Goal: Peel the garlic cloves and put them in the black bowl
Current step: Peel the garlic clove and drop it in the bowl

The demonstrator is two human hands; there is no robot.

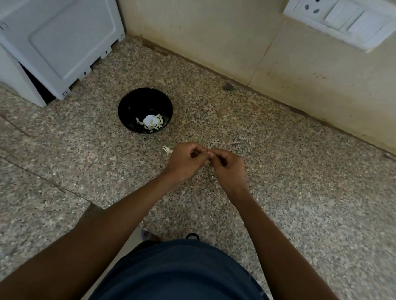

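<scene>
Speckled granite desk below a cream wall carries a round glossy black bowl of peeled garlic, while left hand and right hand each close a narrow grip on one tiny, mostly hidden garlic clove, likely light and slippery, best pinched at its ends.

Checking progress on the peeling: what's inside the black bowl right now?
The black bowl holds several pale peeled garlic cloves lying around a round white thing at the bottom. What that white thing is, and whether it covers more cloves, cannot be told.
</scene>
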